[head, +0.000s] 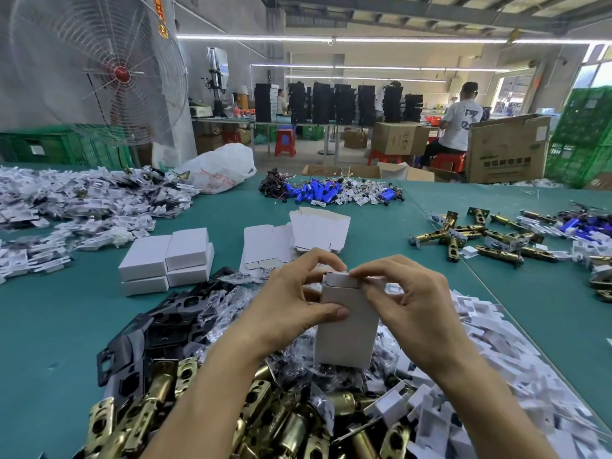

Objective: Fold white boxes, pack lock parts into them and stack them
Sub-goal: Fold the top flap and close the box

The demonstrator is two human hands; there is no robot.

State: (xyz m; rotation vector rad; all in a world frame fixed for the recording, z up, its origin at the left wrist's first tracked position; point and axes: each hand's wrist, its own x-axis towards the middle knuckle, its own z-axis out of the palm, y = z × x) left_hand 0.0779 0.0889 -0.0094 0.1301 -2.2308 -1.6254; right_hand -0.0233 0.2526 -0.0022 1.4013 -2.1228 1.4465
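An upright white box (pixel 347 329) stands in front of me above a heap of lock parts. My left hand (pixel 291 299) grips its left side, thumb across the front face. With my right hand (pixel 404 293) I pinch the box's top flap at its upper right corner. Closed white boxes (pixel 167 260) are stacked two high on the green table to the left. Flat unfolded box blanks (pixel 298 236) lie behind my hands. Brass latch bolts (pixel 281 422), black plates (pixel 159 323) and small bagged parts (pixel 334 366) are heaped under the box.
White plastic pieces pile up at the right (pixel 503 352) and far left (pixel 82 207). More brass latches (pixel 480 233) lie scattered at the right. Blue batteries with wires (pixel 328 192) sit at the back. A big fan (pixel 99 67), cardboard cartons and a seated person (pixel 460 120) are beyond the table.
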